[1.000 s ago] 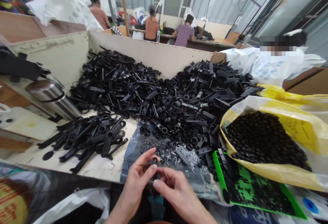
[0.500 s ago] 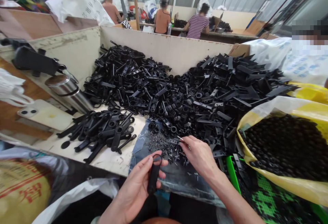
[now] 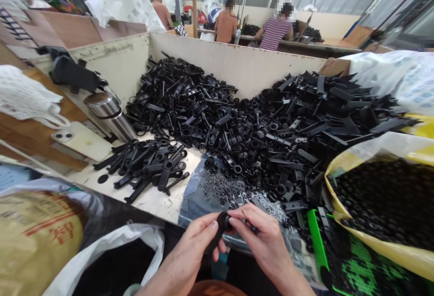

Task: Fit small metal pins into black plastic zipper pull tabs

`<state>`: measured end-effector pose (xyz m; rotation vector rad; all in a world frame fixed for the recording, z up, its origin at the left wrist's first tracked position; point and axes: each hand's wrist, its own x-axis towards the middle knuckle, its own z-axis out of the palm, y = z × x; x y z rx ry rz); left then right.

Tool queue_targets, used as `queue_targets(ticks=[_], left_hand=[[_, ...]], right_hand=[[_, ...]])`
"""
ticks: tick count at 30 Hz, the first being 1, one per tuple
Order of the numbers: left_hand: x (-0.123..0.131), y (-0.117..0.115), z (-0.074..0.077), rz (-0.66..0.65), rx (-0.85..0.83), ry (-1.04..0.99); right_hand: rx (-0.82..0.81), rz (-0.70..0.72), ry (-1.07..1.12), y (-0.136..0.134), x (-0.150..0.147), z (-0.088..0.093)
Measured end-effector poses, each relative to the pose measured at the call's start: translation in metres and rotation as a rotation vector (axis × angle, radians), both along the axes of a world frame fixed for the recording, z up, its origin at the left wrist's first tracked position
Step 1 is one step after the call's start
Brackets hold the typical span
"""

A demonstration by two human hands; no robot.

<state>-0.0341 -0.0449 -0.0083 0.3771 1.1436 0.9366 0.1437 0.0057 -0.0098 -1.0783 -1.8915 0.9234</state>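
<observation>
Now left hand (image 3: pixel 191 253) and right hand (image 3: pixel 266 237) pinch the lever (image 3: pixel 219 230), ring end tilted up-right

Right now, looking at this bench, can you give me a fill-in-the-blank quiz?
The left hand and right hand pinch one small ____ plastic part.
The steel flask sits ____ of the big parts pile.
The small rings at the right fill a ____ bag.
Missing words: black; left; yellow.
</observation>
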Motion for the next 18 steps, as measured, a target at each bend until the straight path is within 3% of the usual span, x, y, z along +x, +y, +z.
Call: queue_targets(ticks=[5,10,14,18], left_hand=[[-0.001,-0.005,0.000,0.005,-0.005,0.012],[-0.002,-0.006,-0.002,-0.085,0.017,0.055],[0.002,-0.006,-0.008,-0.263,0.181,0.276],[0.002,-0.005,0.006,-0.417,0.297,0.534]], right_hand=[[0.116,0.045,-0.014,-0.002,0.001,0.001],[0.208,0.114,-0.100,-0.003,0.004,0.003],[0.266,0.155,-0.167,-0.005,0.005,0.004],[0.219,0.175,-0.151,-0.011,0.008,0.005]])
